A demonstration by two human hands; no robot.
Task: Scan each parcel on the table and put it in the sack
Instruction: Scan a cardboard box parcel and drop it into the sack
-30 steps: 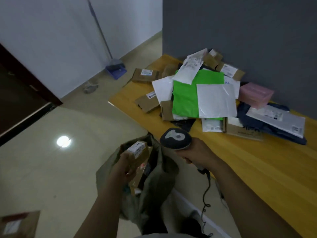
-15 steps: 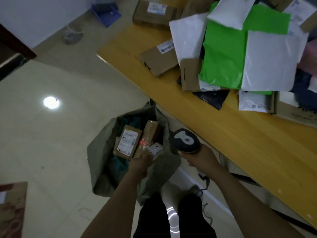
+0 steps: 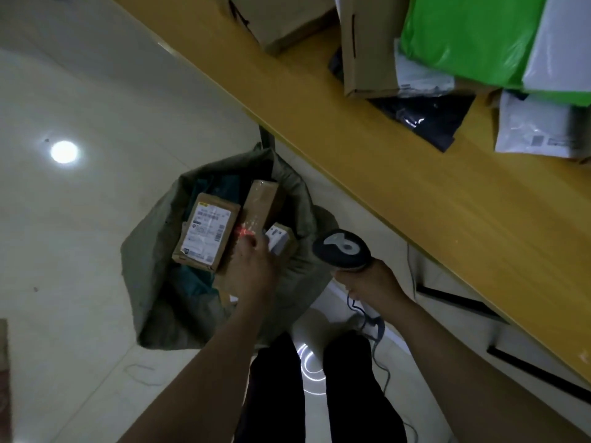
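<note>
Head view: a parcel goes into the sack, it seems.
The left hand [image 3: 252, 266] is over the open sack [image 3: 150, 251], at the small parcel [image 3: 281, 239]; its grip I cannot tell. The right hand [image 3: 374, 284] clasps the scanner [image 3: 342, 249]. Better release low, inside the mouth.

the sack [image 3: 147, 266] stands on the floor [image 3: 80, 251] left of the table [image 3: 415, 203]; boxes [image 3: 206, 231] lie in it.

We classify this place as a small parcel-handling room, such as a courier depot. Indicators: a wooden table [image 3: 415, 203] loaded with cardboard boxes [image 3: 367, 59] and poly mailers [image 3: 463, 36] in green, white and black; a grey sack [image 3: 144, 266] of labelled boxes [image 3: 206, 231] standing on the glossy floor [image 3: 80, 235]; a corded handheld barcode scanner [image 3: 342, 249]
</note>
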